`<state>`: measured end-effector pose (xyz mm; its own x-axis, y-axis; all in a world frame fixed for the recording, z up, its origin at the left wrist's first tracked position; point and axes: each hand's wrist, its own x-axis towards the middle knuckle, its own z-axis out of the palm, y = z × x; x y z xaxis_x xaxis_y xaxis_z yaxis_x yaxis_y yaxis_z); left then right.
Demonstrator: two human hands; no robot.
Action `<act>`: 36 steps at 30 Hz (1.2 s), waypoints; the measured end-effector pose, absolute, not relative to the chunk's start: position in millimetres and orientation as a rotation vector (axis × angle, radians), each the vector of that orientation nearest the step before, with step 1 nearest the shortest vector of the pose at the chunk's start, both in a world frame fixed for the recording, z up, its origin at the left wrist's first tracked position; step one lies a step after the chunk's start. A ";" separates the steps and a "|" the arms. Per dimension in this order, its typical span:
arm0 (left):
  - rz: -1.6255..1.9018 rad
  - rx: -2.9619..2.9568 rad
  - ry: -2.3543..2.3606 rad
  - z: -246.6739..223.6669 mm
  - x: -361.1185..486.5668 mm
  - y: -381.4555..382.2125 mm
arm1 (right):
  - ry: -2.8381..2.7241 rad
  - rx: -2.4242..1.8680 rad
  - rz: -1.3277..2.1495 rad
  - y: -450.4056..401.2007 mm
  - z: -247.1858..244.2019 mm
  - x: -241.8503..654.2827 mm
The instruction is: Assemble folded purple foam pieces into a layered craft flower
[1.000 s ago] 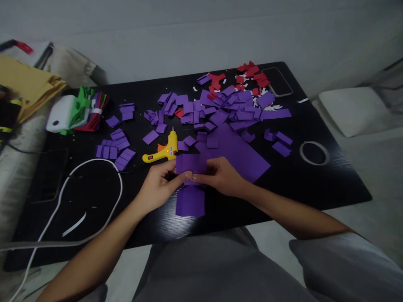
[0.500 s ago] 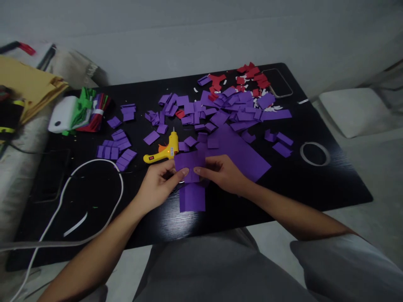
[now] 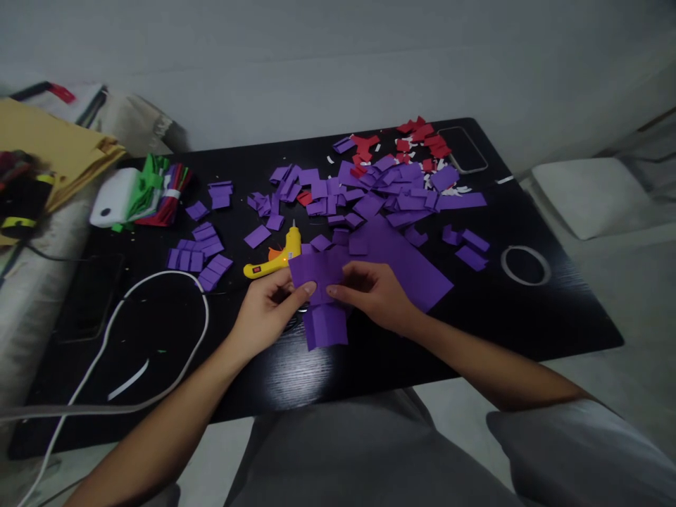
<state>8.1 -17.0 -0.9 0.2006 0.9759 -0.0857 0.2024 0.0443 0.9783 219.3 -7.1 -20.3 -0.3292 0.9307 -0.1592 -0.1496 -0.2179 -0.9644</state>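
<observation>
A creased purple paper piece (image 3: pixel 326 326) is held up above the front part of the black table. My left hand (image 3: pixel 267 310) pinches its left side, thumb on the face toward me. On its right side my right hand (image 3: pixel 377 292) grips it, thumb on the front and fingers behind. Just beyond my left hand lies a yellow glue gun (image 3: pixel 274 259), nozzle pointing away. A large purple sheet (image 3: pixel 401 264) lies behind and right of the held piece, partly under small folded purple pieces (image 3: pixel 370 204).
Red scraps (image 3: pixel 422 134) lie at the back right of the black table (image 3: pixel 501 317), and a tape ring (image 3: pixel 526 265) at the right. A white cable (image 3: pixel 203 317) loops at the left, near a dark phone (image 3: pixel 89 299). Bundled coloured strips (image 3: pixel 153 190) stand back left.
The held purple paper has tilted slightly, its lower flap shifting a little right and up. Both hands keep their grip. The view has shifted slightly.
</observation>
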 end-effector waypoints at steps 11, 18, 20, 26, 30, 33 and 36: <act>0.939 1.304 1.191 -3.1 7.3 -14.6 | -1.203 -1.052 1.663 -6.2 -18.1 219.9; 1.061 1.420 1.128 0.1 1.8 -10.2 | -1.002 -0.823 1.901 2.0 -16.8 224.9; 1.061 1.526 1.062 0.1 -0.2 -9.8 | -0.891 -0.809 2.021 3.5 -17.6 223.9; 0.962 1.736 0.812 -1.2 -2.4 -9.9 | -1.035 -0.769 2.267 -1.2 -18.8 222.4; 0.930 1.788 0.763 -3.0 -3.7 -9.0 | -1.061 -0.789 2.291 -1.9 -18.0 224.6; 0.934 1.781 0.791 -5.3 -3.3 -9.7 | -1.036 -0.822 2.245 0.3 -17.4 225.8; 0.973 1.599 0.914 -8.4 -1.9 -9.4 | -1.064 -0.854 2.189 3.3 -18.0 226.7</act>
